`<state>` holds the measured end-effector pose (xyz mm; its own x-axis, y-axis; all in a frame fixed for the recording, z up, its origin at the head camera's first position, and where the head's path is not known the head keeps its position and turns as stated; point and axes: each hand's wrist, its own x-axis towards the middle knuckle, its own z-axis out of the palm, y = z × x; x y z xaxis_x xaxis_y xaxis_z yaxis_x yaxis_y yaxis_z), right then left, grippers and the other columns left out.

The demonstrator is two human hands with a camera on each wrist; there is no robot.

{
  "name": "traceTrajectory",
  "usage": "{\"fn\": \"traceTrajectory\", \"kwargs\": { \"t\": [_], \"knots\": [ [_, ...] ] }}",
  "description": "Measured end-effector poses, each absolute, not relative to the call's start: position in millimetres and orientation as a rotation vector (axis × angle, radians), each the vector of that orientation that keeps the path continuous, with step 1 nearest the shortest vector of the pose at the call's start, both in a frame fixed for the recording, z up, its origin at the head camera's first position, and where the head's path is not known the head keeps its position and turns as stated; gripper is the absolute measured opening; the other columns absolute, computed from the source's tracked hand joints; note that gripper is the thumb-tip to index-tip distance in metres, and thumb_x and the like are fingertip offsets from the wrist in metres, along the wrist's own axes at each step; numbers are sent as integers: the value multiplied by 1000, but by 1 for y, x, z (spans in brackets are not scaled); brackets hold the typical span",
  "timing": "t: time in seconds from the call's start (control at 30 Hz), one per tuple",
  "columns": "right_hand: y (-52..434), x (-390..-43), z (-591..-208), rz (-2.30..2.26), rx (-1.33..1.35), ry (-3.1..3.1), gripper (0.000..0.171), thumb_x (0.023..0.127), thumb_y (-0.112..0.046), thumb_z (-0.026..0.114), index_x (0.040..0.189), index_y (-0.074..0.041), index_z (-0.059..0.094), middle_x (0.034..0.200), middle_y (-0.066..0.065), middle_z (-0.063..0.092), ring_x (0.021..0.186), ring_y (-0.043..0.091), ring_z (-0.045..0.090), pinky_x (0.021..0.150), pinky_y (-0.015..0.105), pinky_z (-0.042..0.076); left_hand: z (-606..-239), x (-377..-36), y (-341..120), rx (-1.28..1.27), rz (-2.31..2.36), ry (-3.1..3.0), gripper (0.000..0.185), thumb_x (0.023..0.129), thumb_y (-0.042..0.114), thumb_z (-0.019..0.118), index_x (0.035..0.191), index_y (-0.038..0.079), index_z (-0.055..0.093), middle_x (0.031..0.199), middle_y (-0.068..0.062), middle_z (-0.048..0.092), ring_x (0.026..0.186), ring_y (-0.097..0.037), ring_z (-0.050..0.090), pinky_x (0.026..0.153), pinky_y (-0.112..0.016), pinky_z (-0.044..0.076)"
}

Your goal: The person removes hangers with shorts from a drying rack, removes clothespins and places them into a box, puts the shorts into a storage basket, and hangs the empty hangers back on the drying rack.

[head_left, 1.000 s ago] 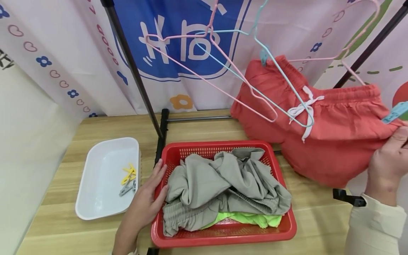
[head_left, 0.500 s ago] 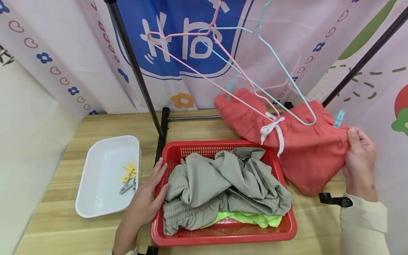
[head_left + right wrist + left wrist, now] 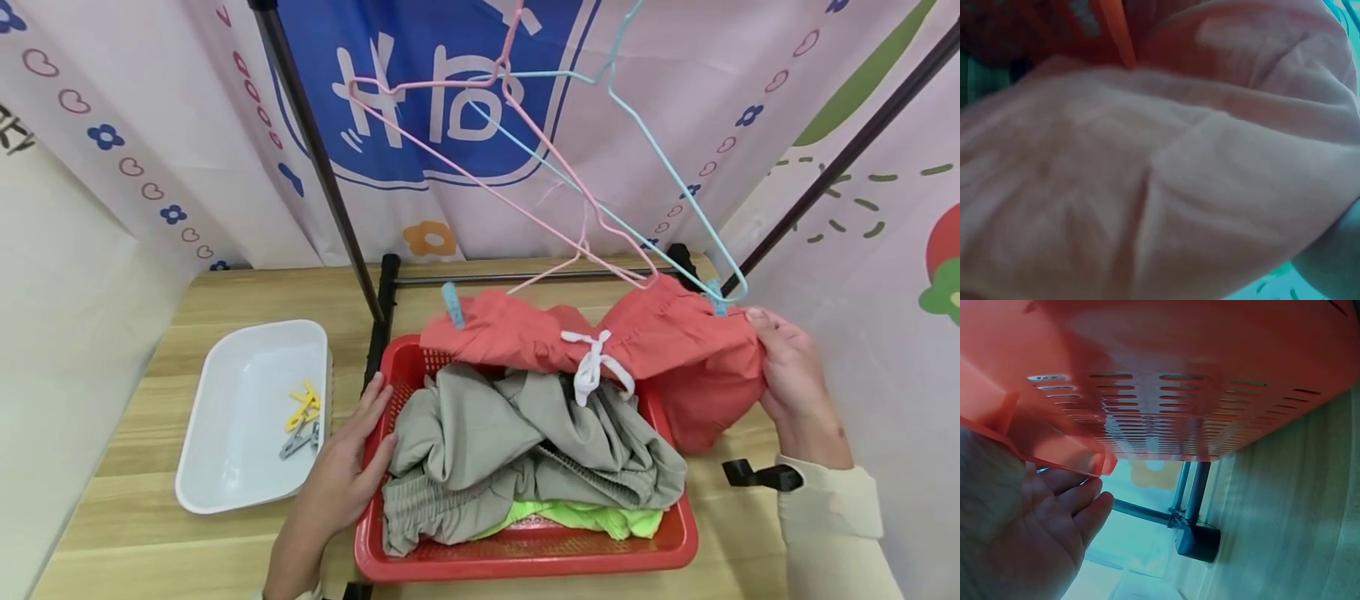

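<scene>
Now right hand (image 3: pixel 791 379) grips coral shorts (image 3: pixel 675 350) over basket rim (image 3: pixel 525 562).

surface: light wooden table (image 3: pixel 187 550)
left: white tray (image 3: pixel 232 467) lying flat
centre: red basket (image 3: pixel 525 554), just beside the tray
back: black rack base (image 3: pixel 386 292) standing on the wood

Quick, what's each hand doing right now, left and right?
Left hand: open, straight fingers resting on the red basket rim.
Right hand: holding the coral shorts at their edge.

Wooden table (image 3: pixel 187 550) — patterned pink-and-blue curtain (image 3: pixel 450 125) behind, black rack poles (image 3: pixel 315 167).
</scene>
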<state>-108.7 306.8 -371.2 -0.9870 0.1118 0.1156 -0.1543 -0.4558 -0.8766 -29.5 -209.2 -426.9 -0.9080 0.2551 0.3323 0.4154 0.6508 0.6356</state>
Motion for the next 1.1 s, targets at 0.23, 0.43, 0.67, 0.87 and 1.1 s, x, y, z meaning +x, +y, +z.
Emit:
{"fn": "traceTrajectory", "kwargs": {
  "t": [0.23, 0.43, 0.67, 0.87, 1.1],
  "knots": [
    [292, -104, -371, 2570, 301, -1743, 32, 111, -9, 45, 116, 0, 74, 108, 7, 75, 91, 12, 72, 77, 22, 59, -431, -29, -210, -544, -1145, -2660, 63, 100, 6, 65, 157, -2, 38, 167, -13, 27, 145, -38, 37, 115, -15, 19],
    [287, -105, -369, 2617, 488, -1821, 35, 112, -6, 39, 121, 1, 72, 111, 8, 74, 94, 14, 73, 80, 24, 59, -433, -29, -209, -547, -1156, -2642, 63, 101, 6, 63, 158, 1, 37, 165, -16, 27, 145, -39, 35, 116, -15, 17],
    [286, -106, -370, 2596, 648, -1878, 40, 112, -1, 33, 124, 2, 70, 113, 9, 74, 97, 13, 73, 81, 25, 59, -433, -30, -210, -570, -1183, -2631, 58, 100, 4, 63, 155, 3, 44, 165, -14, 30, 147, -35, 35, 118, -20, 21],
    [289, -106, -371, 2592, 631, -1983, 42, 113, -3, 31, 125, -1, 71, 115, 8, 74, 100, 13, 72, 82, 25, 59, -433, -30, -211, -560, -1169, -2650, 57, 101, 6, 63, 155, 5, 45, 165, -11, 30, 146, -33, 36, 116, -16, 21],
    [292, -107, -372, 2564, 714, -2033, 43, 113, -2, 30, 125, -1, 70, 113, 8, 75, 98, 13, 72, 80, 25, 59, -433, -28, -211, -549, -1135, -2657, 54, 100, 7, 64, 152, 4, 49, 163, -13, 34, 145, -35, 38, 116, -17, 21]
  ]
}}
